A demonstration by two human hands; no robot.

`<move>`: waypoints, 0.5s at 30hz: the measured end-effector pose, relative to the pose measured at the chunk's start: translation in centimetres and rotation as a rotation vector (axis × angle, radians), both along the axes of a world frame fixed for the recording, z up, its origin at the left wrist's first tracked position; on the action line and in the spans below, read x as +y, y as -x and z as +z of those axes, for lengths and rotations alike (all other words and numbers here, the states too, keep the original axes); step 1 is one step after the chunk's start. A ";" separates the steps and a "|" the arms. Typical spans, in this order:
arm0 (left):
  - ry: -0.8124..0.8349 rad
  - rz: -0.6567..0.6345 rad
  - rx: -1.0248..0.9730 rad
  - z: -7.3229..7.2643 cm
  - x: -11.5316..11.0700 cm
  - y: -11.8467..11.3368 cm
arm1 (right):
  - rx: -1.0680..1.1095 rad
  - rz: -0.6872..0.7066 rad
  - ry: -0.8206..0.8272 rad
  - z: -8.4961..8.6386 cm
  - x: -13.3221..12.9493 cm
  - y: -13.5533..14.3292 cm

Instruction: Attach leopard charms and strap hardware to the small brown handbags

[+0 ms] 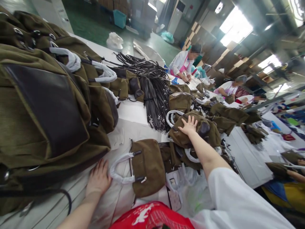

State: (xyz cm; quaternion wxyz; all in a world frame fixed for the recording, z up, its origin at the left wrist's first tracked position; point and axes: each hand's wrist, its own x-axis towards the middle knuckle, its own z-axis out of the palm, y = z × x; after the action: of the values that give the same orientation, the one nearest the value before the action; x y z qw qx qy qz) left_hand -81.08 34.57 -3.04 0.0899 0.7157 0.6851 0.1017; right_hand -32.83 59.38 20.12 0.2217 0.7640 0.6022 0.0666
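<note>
— What is the biggest thing here?
— It is the white surface (pixel 135 111). On its left side are heaped the large brown bags (pixel 19 108), one of them with a dark panel.
— And after these?
— There is a thick bundle of black straps (pixel 153 101), lying beyond the middle of the surface. Just to the right of the straps' metal ends is a rounded bag (pixel 178 135).
— Which bag is closest to the person?
— The flat bag (pixel 149 167). It lies on the near part of the surface, between the left hand (pixel 99 178) and the right hand (pixel 188 126). Its long axis goes from the near side to the far side, and its wrapped handle (pixel 113 169) points to the left.
— So which hand is nearer to it?
— The left one. The handle's loop comes just beside its thumb; if they touch, I cannot say surely. This hand rests on the surface, fingers a little spread, holding nothing.
— And the other?
— It is stretched farther out, fingers wide, palm down upon the rounded bag, without closing around it. From there, the flat bag lies to the left and back toward the body.
</note>
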 end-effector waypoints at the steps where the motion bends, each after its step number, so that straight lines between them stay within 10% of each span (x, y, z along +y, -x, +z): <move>1: 0.017 0.004 -0.001 0.2 0.0 0.0 | 0.022 0.016 0.000 0.5 1.3 1.2; 5: 0.087 0.009 -0.002 0.7 -0.2 0.1 | 0.464 0.053 -0.037 -0.5 0.6 8.2; 11: 0.144 0.021 -0.037 2.2 -0.7 0.1 | 0.816 -0.047 0.241 -6.4 -13.5 15.3; 15: 0.132 0.013 -0.070 4.0 -1.2 -0.3 | 1.086 -0.136 0.203 -5.2 -20.0 14.2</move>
State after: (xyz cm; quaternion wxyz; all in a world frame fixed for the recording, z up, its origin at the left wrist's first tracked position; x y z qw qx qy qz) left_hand -80.80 33.33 0.99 0.1603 0.6995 0.6916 0.0821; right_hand -47.08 39.41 14.87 -0.0439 0.7007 0.5826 -0.4095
